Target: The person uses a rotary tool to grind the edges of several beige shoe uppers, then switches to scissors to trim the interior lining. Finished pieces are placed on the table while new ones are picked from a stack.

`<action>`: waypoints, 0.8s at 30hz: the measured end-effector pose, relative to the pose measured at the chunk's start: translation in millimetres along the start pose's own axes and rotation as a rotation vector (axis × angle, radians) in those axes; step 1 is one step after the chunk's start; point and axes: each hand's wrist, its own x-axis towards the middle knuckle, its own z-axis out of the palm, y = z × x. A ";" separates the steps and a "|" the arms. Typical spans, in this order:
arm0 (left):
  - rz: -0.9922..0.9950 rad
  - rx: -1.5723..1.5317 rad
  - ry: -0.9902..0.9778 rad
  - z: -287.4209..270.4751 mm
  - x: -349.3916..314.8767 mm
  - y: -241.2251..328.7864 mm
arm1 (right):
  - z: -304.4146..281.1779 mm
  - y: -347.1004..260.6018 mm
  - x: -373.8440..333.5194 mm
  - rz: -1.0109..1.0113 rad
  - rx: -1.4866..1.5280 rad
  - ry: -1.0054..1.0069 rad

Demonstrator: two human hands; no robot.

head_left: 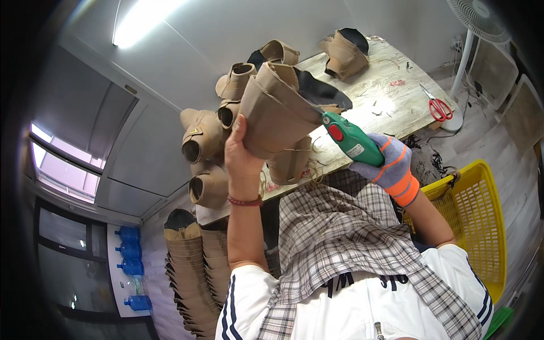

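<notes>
Currently, the hands (242, 156) (390, 161) grip a tan upper (277, 116) left, green tool (358, 144) right.

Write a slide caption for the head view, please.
Left grip holds a tan workpiece; gloved right grip, a green tool.

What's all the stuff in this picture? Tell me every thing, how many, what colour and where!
Held piece: one, tan, in the left hand
Power tool: one, green with red button, in the right hand
Other shaped pieces: several, tan, some with black, on the table
Scissors: one pair, red handles, table's right end
Table: one, pale and worn, centre
Stacked pieces: two stacks, tan, lower left
Big bottles: four, blue, far left
Basket: one, yellow, right
Fan: one, white, top right
Light: one, white, top left
Apron: one, checked, on the person
Left hand: one, bare, left of centre
Right hand: one, grey-and-orange glove, right of centre
</notes>
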 end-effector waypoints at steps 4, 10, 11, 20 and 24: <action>0.081 0.164 -0.064 1.4 3.6 -39.2 | 7.2 14.3 -12.0 0.195 0.087 0.029; 0.250 0.400 -0.079 -14.3 10.1 -74.4 | 5.5 18.4 -18.1 0.503 0.335 -0.026; 0.245 0.406 -0.042 -14.3 9.8 -77.6 | 5.6 20.3 -19.1 0.505 0.333 -0.024; 0.331 1.172 0.005 -26.2 2.3 -89.3 | 4.6 23.0 -9.4 0.679 0.449 -0.078; 0.446 1.338 -0.072 -16.2 -3.1 -97.3 | 7.8 27.4 -8.7 0.723 0.485 -0.046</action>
